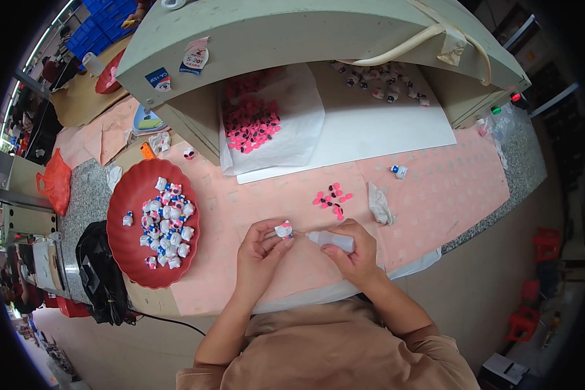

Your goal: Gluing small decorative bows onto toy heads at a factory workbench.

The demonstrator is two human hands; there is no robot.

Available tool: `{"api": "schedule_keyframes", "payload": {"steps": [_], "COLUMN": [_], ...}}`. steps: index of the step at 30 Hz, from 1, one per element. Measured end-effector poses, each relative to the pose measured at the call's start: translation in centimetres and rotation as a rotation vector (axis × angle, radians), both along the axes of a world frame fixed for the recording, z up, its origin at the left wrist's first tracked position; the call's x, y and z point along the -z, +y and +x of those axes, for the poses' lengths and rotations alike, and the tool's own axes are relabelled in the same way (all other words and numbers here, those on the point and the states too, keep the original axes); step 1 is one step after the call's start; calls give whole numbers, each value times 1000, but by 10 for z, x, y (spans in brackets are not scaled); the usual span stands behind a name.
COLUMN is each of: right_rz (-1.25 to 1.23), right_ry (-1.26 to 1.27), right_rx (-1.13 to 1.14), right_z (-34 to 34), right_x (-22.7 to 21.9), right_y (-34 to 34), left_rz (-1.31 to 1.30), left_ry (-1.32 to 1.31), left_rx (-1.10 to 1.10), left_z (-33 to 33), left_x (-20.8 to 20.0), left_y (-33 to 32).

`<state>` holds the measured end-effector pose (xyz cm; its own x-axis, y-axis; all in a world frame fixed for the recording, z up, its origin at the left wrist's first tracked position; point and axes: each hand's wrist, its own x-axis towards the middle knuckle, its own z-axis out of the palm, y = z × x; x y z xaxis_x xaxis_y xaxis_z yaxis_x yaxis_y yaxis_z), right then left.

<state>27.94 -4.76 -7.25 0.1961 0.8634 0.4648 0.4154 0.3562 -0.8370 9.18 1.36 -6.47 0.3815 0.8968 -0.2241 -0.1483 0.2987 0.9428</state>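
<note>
Between the fingers of my left hand is a small white figurine with blue and pink parts. My right hand grips a translucent squeeze bottle, its thin nozzle pointing left, close to the figurine; whether the tip touches it I cannot tell. Just beyond my hands, several small pink and black pieces lie loose on the pink table covering. A crumpled white cloth rests to their right. To my left stands a red scalloped bowl holding a heap of similar white figurines.
A grey-green hooded box arches over the far side. Inside it are a white sheet with many pink pieces and more figurines. One figurine stands at right. A black bag hangs by the left edge; an orange tool lies behind the bowl.
</note>
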Motion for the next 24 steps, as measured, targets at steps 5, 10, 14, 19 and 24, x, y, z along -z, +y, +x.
{"api": "schedule_keyframes", "payload": {"steps": [5,10,14,19,24], "right_rz": [-15,-45,-34,-16,-7], "right_ry": [-13,-6,16,16,30], "right_rx": [44,39,-10,1,2], "right_z": [0,1,1,1,1], "right_x": [-6,-5,-5,-5,-3], "right_y": [2,0,2,2,2], "left_rz": [7,10,15,2,-4], "left_ry": [9,-5,-4,6,-2], "left_rx": [-1,-19,-13,-4,-6], "left_z": [-1,0,1,0,0], "left_x": [0,1,1,0,2], "left_y": [1,0,0,0,1]}}
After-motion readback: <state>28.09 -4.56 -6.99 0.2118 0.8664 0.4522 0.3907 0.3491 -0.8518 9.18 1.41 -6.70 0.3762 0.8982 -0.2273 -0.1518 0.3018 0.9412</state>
